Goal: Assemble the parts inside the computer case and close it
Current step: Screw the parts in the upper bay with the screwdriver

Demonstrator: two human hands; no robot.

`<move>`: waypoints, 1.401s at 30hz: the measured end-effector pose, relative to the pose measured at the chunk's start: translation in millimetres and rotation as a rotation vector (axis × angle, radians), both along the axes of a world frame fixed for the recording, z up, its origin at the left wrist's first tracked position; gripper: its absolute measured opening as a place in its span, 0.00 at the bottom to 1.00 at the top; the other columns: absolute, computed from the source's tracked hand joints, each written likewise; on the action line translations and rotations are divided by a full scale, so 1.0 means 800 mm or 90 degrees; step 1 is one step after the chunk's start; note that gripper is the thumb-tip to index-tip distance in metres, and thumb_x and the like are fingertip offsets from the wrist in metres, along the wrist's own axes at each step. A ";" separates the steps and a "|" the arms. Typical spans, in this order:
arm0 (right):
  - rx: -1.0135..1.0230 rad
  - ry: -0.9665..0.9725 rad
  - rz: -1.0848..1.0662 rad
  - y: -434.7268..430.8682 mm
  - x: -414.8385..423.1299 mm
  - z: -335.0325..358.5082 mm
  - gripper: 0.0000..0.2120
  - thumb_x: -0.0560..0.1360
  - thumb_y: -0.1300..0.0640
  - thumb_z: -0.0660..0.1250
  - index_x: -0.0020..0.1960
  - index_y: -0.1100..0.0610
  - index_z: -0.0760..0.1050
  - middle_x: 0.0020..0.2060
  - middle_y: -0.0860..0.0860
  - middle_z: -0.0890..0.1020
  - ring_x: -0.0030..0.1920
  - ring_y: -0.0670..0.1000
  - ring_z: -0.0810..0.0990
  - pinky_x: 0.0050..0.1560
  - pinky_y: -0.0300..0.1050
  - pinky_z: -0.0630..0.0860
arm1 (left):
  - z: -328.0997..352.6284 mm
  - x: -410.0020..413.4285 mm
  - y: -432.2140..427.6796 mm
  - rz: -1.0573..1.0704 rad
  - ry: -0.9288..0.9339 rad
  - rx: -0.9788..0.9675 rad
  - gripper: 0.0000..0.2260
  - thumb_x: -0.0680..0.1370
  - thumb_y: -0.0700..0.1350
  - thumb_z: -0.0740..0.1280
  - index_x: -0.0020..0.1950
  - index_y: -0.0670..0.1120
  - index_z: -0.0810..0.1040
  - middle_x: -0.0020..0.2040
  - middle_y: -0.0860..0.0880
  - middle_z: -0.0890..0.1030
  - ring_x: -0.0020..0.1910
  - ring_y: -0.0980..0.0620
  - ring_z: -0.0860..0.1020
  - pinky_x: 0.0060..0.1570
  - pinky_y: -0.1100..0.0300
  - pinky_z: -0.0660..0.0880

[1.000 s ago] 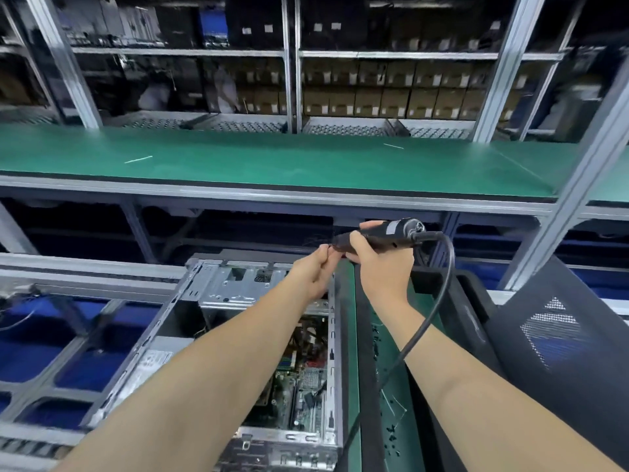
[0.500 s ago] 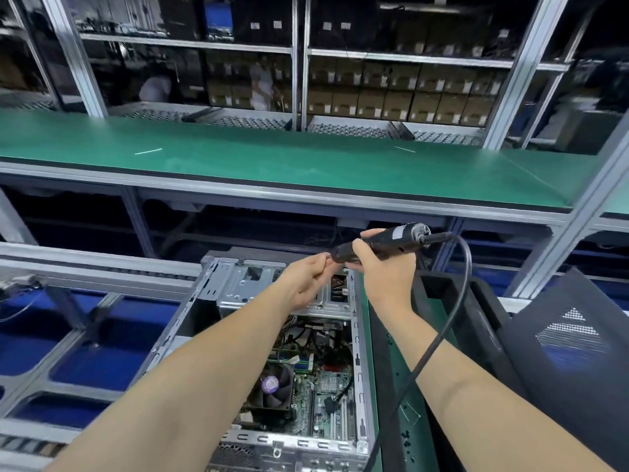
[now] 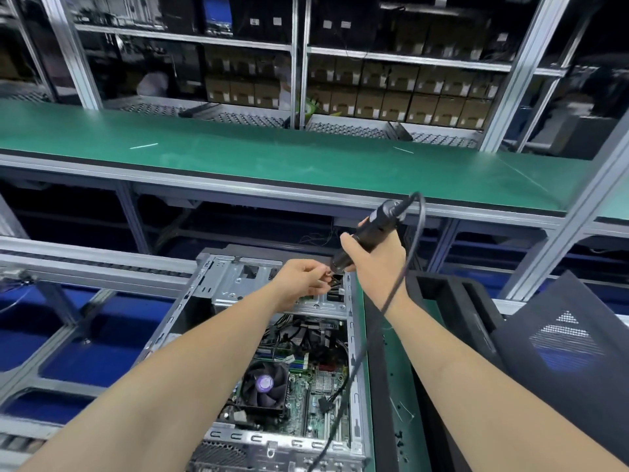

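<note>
Screwdriver (image 3: 372,229) tilted in right hand (image 3: 376,264) above case (image 3: 354,335).

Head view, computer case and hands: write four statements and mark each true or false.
1. The right hand grips a corded electric screwdriver. True.
2. The computer case is closed. False: it lies open, with the fan in view.
3. The left hand rests on the green bench. False: its fingers are at the screwdriver's tip, above the case.
4. The screwdriver's cord runs down across the case's right edge. True.
</note>
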State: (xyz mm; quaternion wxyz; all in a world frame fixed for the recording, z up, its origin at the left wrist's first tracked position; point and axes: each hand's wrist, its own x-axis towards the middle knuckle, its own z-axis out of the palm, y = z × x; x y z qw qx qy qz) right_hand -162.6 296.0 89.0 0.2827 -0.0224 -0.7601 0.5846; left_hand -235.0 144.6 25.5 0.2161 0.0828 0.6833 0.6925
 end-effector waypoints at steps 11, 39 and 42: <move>0.107 -0.041 -0.011 0.013 -0.024 0.021 0.14 0.77 0.47 0.74 0.50 0.38 0.69 0.42 0.45 0.84 0.42 0.53 0.86 0.42 0.59 0.85 | -0.037 0.081 -0.039 0.568 0.020 -0.174 0.14 0.75 0.52 0.61 0.33 0.46 0.73 0.30 0.50 0.76 0.30 0.48 0.72 0.32 0.57 0.66; 0.147 -0.061 -0.057 0.014 -0.027 0.002 0.17 0.78 0.51 0.74 0.50 0.36 0.67 0.41 0.47 0.82 0.38 0.52 0.86 0.38 0.55 0.86 | -0.093 0.062 -0.048 0.282 -0.219 -0.074 0.51 0.62 0.74 0.70 0.75 0.42 0.66 0.70 0.42 0.73 0.66 0.41 0.72 0.56 0.46 0.66; 0.143 -0.061 -0.061 0.015 -0.027 0.002 0.16 0.77 0.51 0.74 0.49 0.38 0.67 0.41 0.47 0.82 0.39 0.52 0.86 0.39 0.56 0.86 | -0.094 0.062 -0.048 0.288 -0.216 -0.063 0.48 0.66 0.72 0.70 0.75 0.42 0.65 0.70 0.42 0.73 0.66 0.41 0.72 0.56 0.46 0.66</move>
